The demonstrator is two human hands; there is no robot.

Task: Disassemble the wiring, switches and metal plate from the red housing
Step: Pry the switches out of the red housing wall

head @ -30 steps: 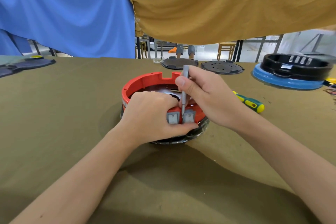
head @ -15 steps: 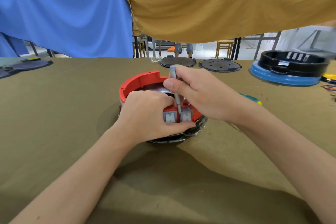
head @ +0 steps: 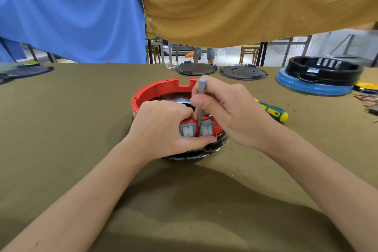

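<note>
Red housing (head: 163, 89) sits mid-bench on the olive cloth of the bench (head: 61, 129), open side up, on a black base ring (head: 204, 152). Inside I see a dark floor and a sliver of shiny metal plate (head: 182, 102); the rest is hidden by the hands. Two grey rocker switches (head: 187, 130) sit side by side in the near wall, the right one tilted out of its slot.

Left hand (head: 163, 129) grips the housing's near wall, thumb under the switches, fingers curled over the rim. Right hand (head: 229, 112) pinches a thin grey tool (head: 201, 98), held near upright, tip down between the two switches. Can't tell what kind of tip it has.

Around: green/yellow screwdriver (head: 274, 111) lies just right of the right hand. Far edge has two dark round plates (head: 195, 69), and at far right a black ring on a blue base (head: 306, 86). Loose wires (head: 368, 98) at the right edge. Blue and tan cloths hang behind.
</note>
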